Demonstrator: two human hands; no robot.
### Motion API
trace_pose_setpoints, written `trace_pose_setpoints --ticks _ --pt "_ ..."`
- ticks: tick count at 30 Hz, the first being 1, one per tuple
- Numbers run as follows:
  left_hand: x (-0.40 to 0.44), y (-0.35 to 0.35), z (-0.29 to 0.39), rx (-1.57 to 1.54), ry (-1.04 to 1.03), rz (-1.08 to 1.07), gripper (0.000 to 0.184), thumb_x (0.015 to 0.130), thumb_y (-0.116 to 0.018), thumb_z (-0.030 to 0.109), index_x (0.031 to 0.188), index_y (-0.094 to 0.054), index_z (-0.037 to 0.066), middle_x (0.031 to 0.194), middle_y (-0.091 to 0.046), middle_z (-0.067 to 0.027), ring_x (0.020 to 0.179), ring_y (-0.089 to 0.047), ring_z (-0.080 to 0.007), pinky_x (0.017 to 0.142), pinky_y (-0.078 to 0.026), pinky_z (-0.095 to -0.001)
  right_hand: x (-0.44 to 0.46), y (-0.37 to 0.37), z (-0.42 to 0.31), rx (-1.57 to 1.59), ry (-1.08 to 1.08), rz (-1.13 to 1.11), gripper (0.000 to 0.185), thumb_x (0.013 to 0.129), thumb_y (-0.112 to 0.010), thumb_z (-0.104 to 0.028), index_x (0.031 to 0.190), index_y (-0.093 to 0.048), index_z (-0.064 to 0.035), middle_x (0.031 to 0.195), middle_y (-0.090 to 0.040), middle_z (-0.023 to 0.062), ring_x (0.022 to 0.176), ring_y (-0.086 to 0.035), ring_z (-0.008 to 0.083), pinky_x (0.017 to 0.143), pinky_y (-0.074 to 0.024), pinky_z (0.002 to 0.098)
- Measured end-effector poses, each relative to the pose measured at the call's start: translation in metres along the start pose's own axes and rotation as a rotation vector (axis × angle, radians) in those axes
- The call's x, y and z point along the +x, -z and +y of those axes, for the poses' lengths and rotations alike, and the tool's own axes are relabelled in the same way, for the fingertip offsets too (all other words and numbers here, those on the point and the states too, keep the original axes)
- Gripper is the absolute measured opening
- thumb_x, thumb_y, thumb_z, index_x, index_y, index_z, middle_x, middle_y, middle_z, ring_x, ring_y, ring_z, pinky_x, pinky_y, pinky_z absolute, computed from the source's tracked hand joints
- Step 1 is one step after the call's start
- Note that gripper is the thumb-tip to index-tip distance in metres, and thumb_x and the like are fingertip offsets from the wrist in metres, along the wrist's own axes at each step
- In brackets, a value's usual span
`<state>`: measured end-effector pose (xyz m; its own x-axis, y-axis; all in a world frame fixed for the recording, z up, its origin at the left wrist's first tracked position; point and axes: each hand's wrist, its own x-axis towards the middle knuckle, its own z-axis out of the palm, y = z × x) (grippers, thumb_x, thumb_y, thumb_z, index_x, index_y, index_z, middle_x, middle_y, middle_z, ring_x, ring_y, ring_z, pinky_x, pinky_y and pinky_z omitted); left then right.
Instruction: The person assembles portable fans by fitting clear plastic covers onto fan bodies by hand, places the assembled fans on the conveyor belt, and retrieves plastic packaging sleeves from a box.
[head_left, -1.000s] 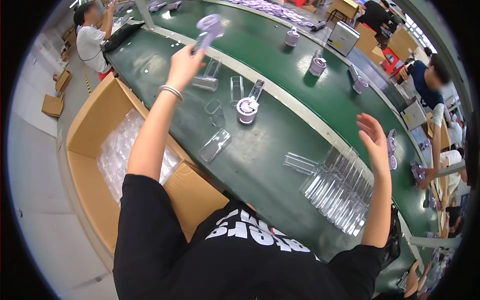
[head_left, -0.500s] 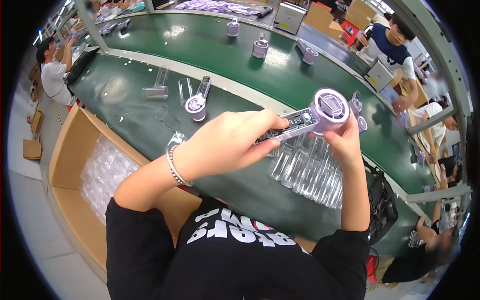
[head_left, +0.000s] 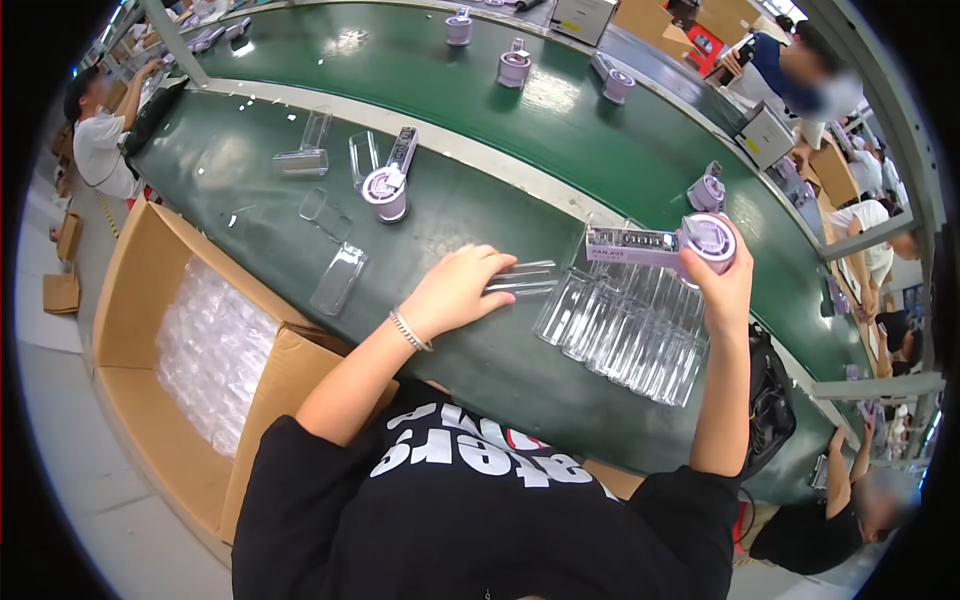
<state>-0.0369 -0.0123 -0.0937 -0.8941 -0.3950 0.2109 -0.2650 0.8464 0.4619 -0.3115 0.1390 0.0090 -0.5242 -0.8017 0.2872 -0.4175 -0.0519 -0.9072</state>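
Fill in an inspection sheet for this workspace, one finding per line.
Surface: dark green tabletop, glossy in patches.
Job's things: round-headed lilac plastic device with dark-faced handle; clear oblong plastic cases packed side by side on the tabletop.
Clutter: small white scraps toward the tabletop's left end; bulky black bag at right.
Hands: left hand grips a single clear plastic case by its end; right hand holds the device by its head.
Cables: nothing clearly seen.
Surroundings: open brown cardboard box of clear plastic pieces at left; person in white beyond.
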Motion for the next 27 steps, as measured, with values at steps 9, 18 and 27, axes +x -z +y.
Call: trace_pose_setpoints --ticks 9,18,27 --pt "-0.021 0.024 0.029 -1.34 0.432 -0.044 0.031 0.094 -0.048 0.015 0.116 -0.057 -0.005 0.091 -0.059 -0.0052 0.063 -0.051 -0.009 0.055 -0.046 -0.0228 -0.005 -0.011 0.005 0.174 0.086 -0.246 0.066 0.061 -0.084 -0.02 0.114 -0.051 0.0013 0.103 -0.064 0.0119 0.097 -0.061 0.0172 0.086 -0.0475 0.0292" --pt "-0.011 0.022 0.053 -1.004 0.238 -0.331 0.037 0.09 -0.059 0.031 0.1 -0.053 -0.004 0.082 -0.061 -0.0161 0.07 -0.062 -0.0274 0.067 -0.049 -0.0353 -0.015 -0.072 0.0 -0.088 0.271 -0.717 0.081 0.052 -0.086 -0.045 0.113 -0.058 -0.0007 0.109 -0.065 0.0154 0.111 -0.059 0.0245 0.098 -0.0425 0.0377" --pt "-0.006 0.024 0.051 -0.771 0.282 0.074 0.045 0.078 -0.072 0.038 0.097 -0.06 -0.001 0.071 -0.065 -0.0164 0.067 -0.065 -0.0323 0.064 -0.05 -0.0386 -0.028 -0.111 -0.027 -0.037 -0.037 -0.391 0.042 0.079 -0.063 -0.032 0.104 -0.06 0.0013 0.083 -0.065 0.0084 0.077 -0.061 0.0137 0.071 -0.0484 0.0274"
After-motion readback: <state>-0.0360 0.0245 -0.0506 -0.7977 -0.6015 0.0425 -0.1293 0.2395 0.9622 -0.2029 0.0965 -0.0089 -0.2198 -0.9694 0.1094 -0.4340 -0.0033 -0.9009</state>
